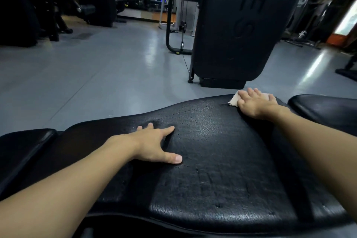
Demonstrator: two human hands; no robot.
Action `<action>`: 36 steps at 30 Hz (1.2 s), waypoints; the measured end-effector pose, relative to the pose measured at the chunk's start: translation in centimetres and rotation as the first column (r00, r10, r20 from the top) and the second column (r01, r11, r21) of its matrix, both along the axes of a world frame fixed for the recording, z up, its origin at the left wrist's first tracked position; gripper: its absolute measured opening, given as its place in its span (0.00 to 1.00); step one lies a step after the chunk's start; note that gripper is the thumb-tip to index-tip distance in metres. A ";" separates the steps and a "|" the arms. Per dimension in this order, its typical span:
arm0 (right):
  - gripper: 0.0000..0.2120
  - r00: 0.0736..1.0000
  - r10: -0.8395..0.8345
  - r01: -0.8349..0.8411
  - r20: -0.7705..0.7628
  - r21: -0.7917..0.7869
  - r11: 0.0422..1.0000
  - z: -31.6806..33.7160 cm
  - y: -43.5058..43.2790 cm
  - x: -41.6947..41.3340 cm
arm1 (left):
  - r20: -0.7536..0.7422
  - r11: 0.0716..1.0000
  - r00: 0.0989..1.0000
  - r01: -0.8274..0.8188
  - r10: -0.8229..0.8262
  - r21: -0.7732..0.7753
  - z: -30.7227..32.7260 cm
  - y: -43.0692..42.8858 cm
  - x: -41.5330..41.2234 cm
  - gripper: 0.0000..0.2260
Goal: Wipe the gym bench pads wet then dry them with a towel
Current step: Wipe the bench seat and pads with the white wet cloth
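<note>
From the head view, my left hand [154, 146] lay flat at the centre of the frame, fingers spread wide on the cracked black bench pad [222, 160]; my right hand [257, 102], at the right of the frame, pressed straight fingers on a pale cloth [233, 100] at the pad's far edge; smoother pads [326, 108] sat at either side; a black weight machine [237, 25] stood on the grey floor [96, 75] behind.

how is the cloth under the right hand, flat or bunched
Flat: the right hand presses the cloth with straight fingers at the far edge of the bench pad. Only its edges show, so folds are unclear.
</note>
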State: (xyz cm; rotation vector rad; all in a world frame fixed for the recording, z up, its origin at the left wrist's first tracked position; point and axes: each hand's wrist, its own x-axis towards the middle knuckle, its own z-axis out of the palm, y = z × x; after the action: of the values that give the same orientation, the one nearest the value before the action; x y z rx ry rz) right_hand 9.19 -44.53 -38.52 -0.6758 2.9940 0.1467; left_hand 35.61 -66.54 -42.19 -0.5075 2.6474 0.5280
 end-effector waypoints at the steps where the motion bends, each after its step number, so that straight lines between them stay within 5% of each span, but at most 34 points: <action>1: 0.28 1.000 -0.027 0.027 -0.006 -0.014 1.000 0.2 0.9 -0.1 | -0.001 1.000 1.000 -0.001 0.001 0.003 -0.1 -0.1 0.0 0.53; 8: 0.25 0.990 -0.136 0.134 -0.046 -0.050 0.990 0.4 4.6 1.6 | -0.021 1.000 1.000 -0.003 0.003 -0.002 -0.4 0.1 0.1 0.51; 12: 0.28 0.995 -0.043 0.048 -0.088 0.063 0.997 0.0 5.5 3.1 | -0.042 1.000 0.999 0.012 -0.013 -0.011 -0.5 0.4 0.3 0.49; 18: 0.30 0.989 -0.110 0.113 -0.096 0.026 0.993 -0.3 4.4 4.2 | -0.058 1.000 0.998 0.016 -0.015 0.017 -1.8 -0.5 0.1 0.60; 24: 0.32 0.998 0.049 -0.046 -0.034 0.079 0.996 -2.0 -3.0 7.1 | -0.085 1.000 0.996 -0.014 0.014 0.009 -1.5 0.2 0.7 0.50; 31: 0.30 0.935 0.341 -0.343 0.099 0.000 0.939 -3.9 -10.6 14.5 | -0.231 0.983 0.962 -0.115 0.146 0.141 -2.4 -0.4 1.6 0.57; 34: 0.26 0.950 0.311 -0.308 0.016 -0.114 0.945 -2.5 -7.6 12.9 | -0.372 0.970 0.904 -0.143 0.209 0.197 -2.0 -0.9 1.4 0.45; 36: 0.26 0.977 0.212 -0.212 -0.012 -0.053 0.976 -2.5 -4.8 11.5 | -0.482 0.993 0.868 -0.100 0.119 0.065 -1.1 0.0 0.0 0.32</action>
State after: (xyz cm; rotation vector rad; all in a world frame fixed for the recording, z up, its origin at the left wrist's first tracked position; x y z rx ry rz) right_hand 20.68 -49.28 -41.02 -1.0019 2.9337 0.0794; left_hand 35.60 -66.55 -43.27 -0.5779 3.0881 0.8357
